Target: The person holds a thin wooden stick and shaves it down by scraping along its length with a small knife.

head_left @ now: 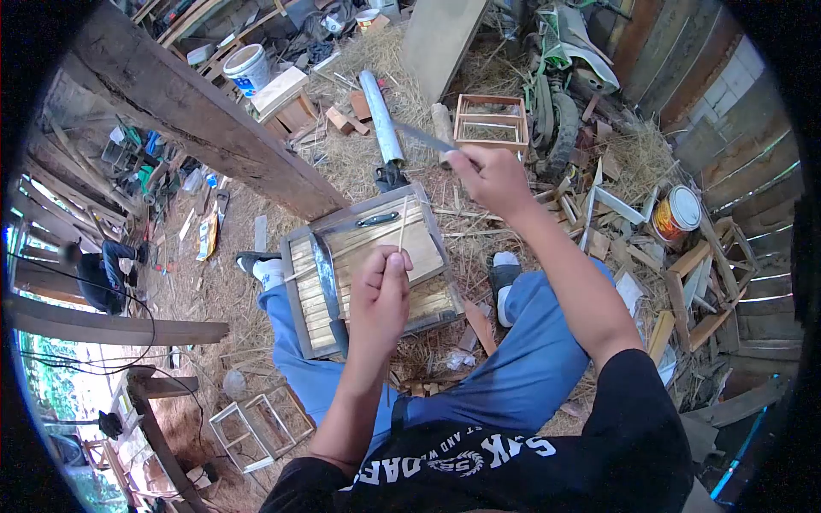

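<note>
My left hand point(381, 292) is closed round a thin light wooden stick point(404, 224), its free end pointing up and away from me. To the right and farther out, my right hand point(493, 181) grips a knife, whose grey blade point(425, 137) points up and left, apart from the stick. The knife's handle is hidden in the fist. Below my hands is a low slatted wooden table point(301, 316) with a raised frame. A machete point(326, 272) with a dark handle lies across its left part, and a black-handled knife point(376, 220) rests near its far edge.
A thick wooden post point(214, 128) rises just beyond the table on the left. Wood scraps and straw cover the ground. A small wooden frame point(492, 120), a motorcycle point(564, 85) and a paint bucket point(682, 209) stand right. Another person point(96, 278) sits far left.
</note>
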The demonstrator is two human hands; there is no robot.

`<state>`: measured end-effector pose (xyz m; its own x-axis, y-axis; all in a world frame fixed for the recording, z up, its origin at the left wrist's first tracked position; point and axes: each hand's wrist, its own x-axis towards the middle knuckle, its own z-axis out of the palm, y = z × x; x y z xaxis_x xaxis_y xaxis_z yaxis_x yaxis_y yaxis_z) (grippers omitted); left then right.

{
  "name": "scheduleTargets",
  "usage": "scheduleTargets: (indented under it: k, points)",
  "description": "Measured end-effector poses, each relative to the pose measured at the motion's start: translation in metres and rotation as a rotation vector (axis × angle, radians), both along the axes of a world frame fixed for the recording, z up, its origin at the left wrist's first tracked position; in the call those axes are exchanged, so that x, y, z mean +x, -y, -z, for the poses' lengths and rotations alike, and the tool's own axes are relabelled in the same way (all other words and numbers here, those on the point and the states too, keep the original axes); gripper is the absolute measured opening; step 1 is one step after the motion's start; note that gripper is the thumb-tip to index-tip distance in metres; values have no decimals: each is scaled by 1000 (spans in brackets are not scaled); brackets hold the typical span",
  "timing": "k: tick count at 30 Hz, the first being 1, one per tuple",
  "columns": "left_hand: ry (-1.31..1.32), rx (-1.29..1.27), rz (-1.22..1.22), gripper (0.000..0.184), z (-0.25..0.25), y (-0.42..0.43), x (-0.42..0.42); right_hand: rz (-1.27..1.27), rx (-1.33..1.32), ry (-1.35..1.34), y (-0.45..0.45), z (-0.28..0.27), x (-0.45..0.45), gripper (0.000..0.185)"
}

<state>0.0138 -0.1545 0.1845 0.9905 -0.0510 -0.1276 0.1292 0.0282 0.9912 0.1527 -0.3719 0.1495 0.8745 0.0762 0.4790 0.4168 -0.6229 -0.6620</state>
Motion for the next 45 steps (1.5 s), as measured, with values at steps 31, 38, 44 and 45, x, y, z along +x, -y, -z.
scheduleTargets:
  k: [31,38,44,45]
  points:
    - [-5,139,117,20,86,-71,-24,-270,312,-650,-99,73,-82,33]
    - [85,549,63,22,116,-114,-40,-90,487,-716,-81,91,-80,30]
    - [157,594,107,21,145,-161,-34,-51,355,-824,-61,122,-69,28]
    - [152,660,95,21,146,-165,-32,-32,370,-769,-63,123,-69,29]
